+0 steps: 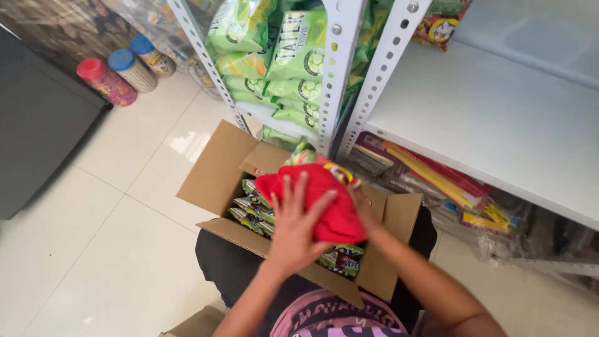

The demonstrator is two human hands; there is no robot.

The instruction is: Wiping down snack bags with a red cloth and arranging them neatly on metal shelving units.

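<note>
Head view: left hand lies flat, fingers spread, on a red snack bag; right hand clasps the bag's far side, mostly hidden. Bag sits above the open cardboard box, long axis running from upper left to lower right. Green packets fill the box. A white shelf upright stands just behind.

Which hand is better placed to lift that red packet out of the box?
Probably the left hand: it lies spread flat on top of the red packet. The right hand is mostly hidden behind it, above the cardboard box.
</note>
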